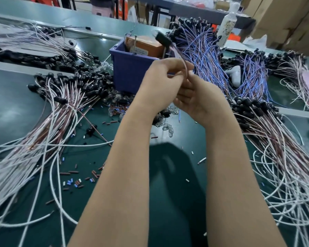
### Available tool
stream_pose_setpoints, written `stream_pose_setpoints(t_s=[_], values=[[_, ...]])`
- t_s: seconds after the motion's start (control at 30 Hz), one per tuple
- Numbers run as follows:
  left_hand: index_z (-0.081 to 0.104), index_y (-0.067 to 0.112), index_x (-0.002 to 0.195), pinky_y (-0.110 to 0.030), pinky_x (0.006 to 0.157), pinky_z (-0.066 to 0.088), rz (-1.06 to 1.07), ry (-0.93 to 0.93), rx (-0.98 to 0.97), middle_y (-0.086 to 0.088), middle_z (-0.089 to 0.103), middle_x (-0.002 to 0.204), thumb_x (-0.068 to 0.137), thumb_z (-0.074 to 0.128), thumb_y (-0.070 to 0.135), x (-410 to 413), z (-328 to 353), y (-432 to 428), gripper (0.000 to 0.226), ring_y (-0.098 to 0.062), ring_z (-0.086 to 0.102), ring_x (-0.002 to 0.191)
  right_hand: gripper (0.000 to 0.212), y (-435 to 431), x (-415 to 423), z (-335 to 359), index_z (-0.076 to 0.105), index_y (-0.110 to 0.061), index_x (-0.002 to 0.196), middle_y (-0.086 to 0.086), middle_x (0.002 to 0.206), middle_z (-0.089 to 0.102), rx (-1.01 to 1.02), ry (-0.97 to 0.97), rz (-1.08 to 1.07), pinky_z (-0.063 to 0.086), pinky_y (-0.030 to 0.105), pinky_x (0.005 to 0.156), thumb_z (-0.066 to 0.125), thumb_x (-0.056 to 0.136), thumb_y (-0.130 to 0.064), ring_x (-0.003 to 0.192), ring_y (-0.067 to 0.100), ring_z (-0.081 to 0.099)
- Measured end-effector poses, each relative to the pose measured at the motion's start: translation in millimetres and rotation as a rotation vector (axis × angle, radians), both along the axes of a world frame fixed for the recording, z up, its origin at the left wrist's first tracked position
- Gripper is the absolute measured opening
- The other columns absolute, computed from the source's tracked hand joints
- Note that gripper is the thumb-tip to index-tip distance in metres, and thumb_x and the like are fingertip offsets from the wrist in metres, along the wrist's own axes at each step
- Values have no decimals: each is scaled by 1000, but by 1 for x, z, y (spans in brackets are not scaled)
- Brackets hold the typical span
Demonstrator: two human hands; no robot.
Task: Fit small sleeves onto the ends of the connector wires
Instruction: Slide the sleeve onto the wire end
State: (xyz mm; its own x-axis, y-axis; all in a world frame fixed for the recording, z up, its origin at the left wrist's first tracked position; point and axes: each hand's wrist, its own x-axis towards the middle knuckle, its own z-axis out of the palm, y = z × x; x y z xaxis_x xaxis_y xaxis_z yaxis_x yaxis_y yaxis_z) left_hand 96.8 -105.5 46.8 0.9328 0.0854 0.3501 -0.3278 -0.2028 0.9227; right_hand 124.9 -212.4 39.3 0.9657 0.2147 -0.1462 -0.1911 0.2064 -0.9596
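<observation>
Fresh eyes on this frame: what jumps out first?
Mid-frame, the left hand and right hand pinch a wire whose black connector sticks up above the blue bin. Wire bundles with black ends sprawl across the green table on both sides, loose sleeves scattered lower left.

Dark green counter [16, 107] w/ pale rails [11, 65] running across it, soft glare at left. Upper right: stacked cardboard boxes [284, 20]. Top centre: 2nd grey counter [194, 9] on dark legs. Pink stool [103, 10] top, left of centre.
</observation>
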Motion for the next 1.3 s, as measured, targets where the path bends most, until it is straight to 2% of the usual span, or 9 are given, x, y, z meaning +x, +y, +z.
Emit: stream_pose_setpoints(t_s=[0.1, 0.23, 0.4, 0.57, 0.7, 0.9, 1.0, 1.13, 1.3], values=[[68, 12, 89, -30, 67, 58, 100, 83, -77, -6, 71, 87, 88, 44, -3, 4, -3, 5, 28, -20, 68, 76, 26, -9, 2, 3, 64, -8, 82, -2, 56, 65, 62, -17, -71, 47, 15, 47, 43, 97, -9, 46, 5, 58], [61, 6, 77, -18, 41, 45, 200, 446, -62, -8, 65, 67, 100, 40, 25, 8, -16, 4, 37, -14, 59, 49, 23, -14, -2, 6, 61, -10, 89, -3, 59, 64, 116, -100, 27, 45, 15, 48, 41, 96, -2, 48, 6, 54], [53, 9, 82, -24, 54, 49, -8, 501, -629, -4, 58, 68, 104, 28, 32, 11, -18, -4, 41, -13, 54, 55, 15, -10, -9, 1, 49, -11, 88, 1, 59, 63, -193, -153, 256, 45, 18, 47, 47, 91, 4, 50, 10, 57], [49, 13, 88, -20, 58, 50, 104, 361, -942, 0, 67, 77, 105, 27, 23, 12, -16, 8, 30, -5, 61, 62, 15, -13, -15, -2, 50, -12, 83, 6, 66, 69, -521, -157, 539, 54, 21, 58, 49, 94, -2, 57, 14, 65], [55, 15, 82, -17, 51, 47, 251, 252, -894, 5, 62, 67, 104, 33, 21, 11, -16, 15, 32, -2, 56, 53, 13, -13, -16, -3, 51, -14, 83, 9, 82, 74, -635, -141, 573, 56, 25, 70, 53, 95, -11, 72, 17, 71], [58, 21, 72, -24, 71, 48, 393, 208, -764, 7, 60, 80, 100, 42, 22, 8, -16, 23, 31, -8, 59, 82, 18, -14, -5, -9, 52, -11, 77, 11, 81, 68, -546, -37, 253, 58, 25, 59, 55, 94, -6, 70, 18, 67], [57, 21, 70, -20, 65, 44, 425, 168, -765, 8, 59, 74, 99, 42, 20, 7, -13, 29, 32, -6, 56, 74, 17, -14, -1, -12, 54, -14, 77, 6, 79, 64, -657, -79, 145, 56, 25, 61, 57, 94, -9, 69, 16, 60], [48, 14, 69, -16, 41, 32, 166, 253, -841, 6, 51, 50, 96, 39, 11, 4, -7, 28, 28, -5, 38, 40, 15, -7, 0, -12, 56, -13, 80, 6, 70, 62, -634, -210, -19, 52, 20, 53, 54, 94, -9, 56, 12, 53], [42, 14, 63, -14, 37, 17, -128, 502, -437, 7, 35, 40, 94, 36, 10, 0, -12, 17, 32, -4, 22, 31, 9, 5, -1, -14, 53, -9, 88, 7, 71, 66, -324, -151, -32, 57, 25, 61, 51, 96, -8, 58, 14, 63]])
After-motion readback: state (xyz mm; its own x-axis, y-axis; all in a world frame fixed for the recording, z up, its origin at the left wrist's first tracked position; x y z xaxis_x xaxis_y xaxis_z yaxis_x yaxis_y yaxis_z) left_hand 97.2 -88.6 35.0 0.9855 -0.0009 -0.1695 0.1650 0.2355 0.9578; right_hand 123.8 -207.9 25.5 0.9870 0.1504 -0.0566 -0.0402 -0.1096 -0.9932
